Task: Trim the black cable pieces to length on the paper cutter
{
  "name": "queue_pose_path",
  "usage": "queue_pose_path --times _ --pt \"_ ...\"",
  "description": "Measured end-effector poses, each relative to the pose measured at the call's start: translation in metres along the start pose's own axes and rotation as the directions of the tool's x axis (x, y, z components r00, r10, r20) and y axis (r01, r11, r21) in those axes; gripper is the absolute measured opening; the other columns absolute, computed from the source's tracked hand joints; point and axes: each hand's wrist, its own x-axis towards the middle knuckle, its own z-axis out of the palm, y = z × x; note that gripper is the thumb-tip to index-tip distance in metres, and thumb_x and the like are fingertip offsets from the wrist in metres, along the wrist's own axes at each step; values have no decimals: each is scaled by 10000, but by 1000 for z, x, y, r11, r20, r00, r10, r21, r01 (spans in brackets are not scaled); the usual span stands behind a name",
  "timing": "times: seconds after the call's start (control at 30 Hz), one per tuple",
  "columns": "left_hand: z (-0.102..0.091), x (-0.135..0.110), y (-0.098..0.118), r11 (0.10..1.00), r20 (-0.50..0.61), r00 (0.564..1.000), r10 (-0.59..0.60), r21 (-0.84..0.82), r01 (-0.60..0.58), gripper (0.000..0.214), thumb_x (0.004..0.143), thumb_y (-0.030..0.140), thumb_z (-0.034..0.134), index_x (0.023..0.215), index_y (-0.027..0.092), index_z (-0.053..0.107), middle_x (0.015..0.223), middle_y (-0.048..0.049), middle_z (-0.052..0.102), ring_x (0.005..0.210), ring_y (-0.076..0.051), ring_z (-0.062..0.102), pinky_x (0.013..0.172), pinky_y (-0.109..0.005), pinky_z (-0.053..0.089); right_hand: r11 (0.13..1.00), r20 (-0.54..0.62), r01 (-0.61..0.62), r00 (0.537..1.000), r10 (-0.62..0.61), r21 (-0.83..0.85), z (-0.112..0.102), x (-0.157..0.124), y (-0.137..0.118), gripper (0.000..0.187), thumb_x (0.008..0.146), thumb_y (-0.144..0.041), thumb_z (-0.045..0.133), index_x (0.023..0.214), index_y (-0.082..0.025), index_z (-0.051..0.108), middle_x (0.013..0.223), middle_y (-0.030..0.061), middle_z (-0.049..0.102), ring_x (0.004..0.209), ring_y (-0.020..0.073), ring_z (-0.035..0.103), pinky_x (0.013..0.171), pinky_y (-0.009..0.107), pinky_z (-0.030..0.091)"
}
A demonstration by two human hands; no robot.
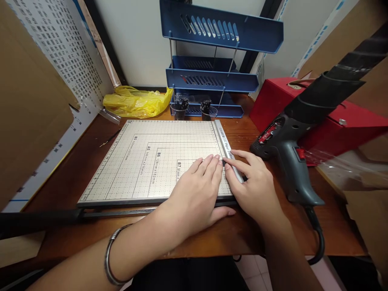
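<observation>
A beige paper cutter board [145, 161] with printed grid and size marks lies on the wooden desk. Its silver ruler bar [224, 144] runs along the right edge. My left hand [194, 194] lies flat on the board's near right corner, fingers stretched out together and pointing toward the bar. My right hand [254, 182] rests beside it over the bar, fingertips meeting the left fingertips at a small dark thing that I cannot make out. A metal bangle sits on my left wrist.
A grey heat gun [287, 149] lies right of the board, cord hanging over the desk edge. Behind it stands a red box [318, 117]. A blue tiered tray [212, 72], two cups of dark sticks [194, 109] and a yellow bag [136, 101] sit at the back.
</observation>
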Motion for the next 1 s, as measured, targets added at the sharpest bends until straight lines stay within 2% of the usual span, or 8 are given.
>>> queue_pose_path --times 0.2,0.4,0.6,0.73,0.93,1.0 --pt "-1 1 -1 1000 8 1000 14 -23 -14 974 934 743 455 1522 -30 384 1616 -255 330 1523 -375 306 1252 -495 258 1000 -43 2 999 0 26 0 0 -1 268 882 -231 586 1022 -135 793 1210 137 691 1088 280 646 960 458 548" --pt "-1 0 -1 1000 12 1000 14 -23 -14 973 940 729 459 1528 -40 363 1622 -263 310 1529 -376 288 1256 -492 251 1000 -16 16 1000 -16 21 -2 1 -2 266 892 -202 557 1004 -154 793 1220 119 700 1127 286 629 999 482 525" --pt "-3 3 0 999 -7 1000 -12 -34 12 1068 894 733 545 1537 -83 298 1630 -293 252 1542 -366 253 1258 -465 262 1000 -16 1 1000 -1 18 -1 0 -3 252 893 -208 559 992 -166 787 1224 116 697 1110 283 632 1000 487 520" --pt "-3 3 0 998 -8 1000 -29 -52 29 1060 881 753 548 1517 -72 351 1624 -285 282 1535 -364 279 1255 -469 272 1000 -13 -11 1000 11 25 -1 0 -3 243 894 -210 560 981 -163 782 1212 118 701 1098 281 639 991 487 525" --pt "-1 2 0 997 -13 999 -33 -72 32 1067 870 780 533 1521 -48 361 1620 -256 326 1524 -355 315 1254 -479 273 998 -106 -15 994 22 65 0 3 -3 326 905 -205 541 1165 -118 717 1194 140 695 1104 267 655 994 449 533" --pt "0 2 0 997 -20 999 -29 -75 27 1070 871 789 519 1522 -44 362 1622 -253 324 1526 -358 311 1257 -484 263 997 -108 -22 994 29 70 0 3 -3 317 906 -196 526 1146 -135 723 1181 131 698 1087 260 659 983 443 538"
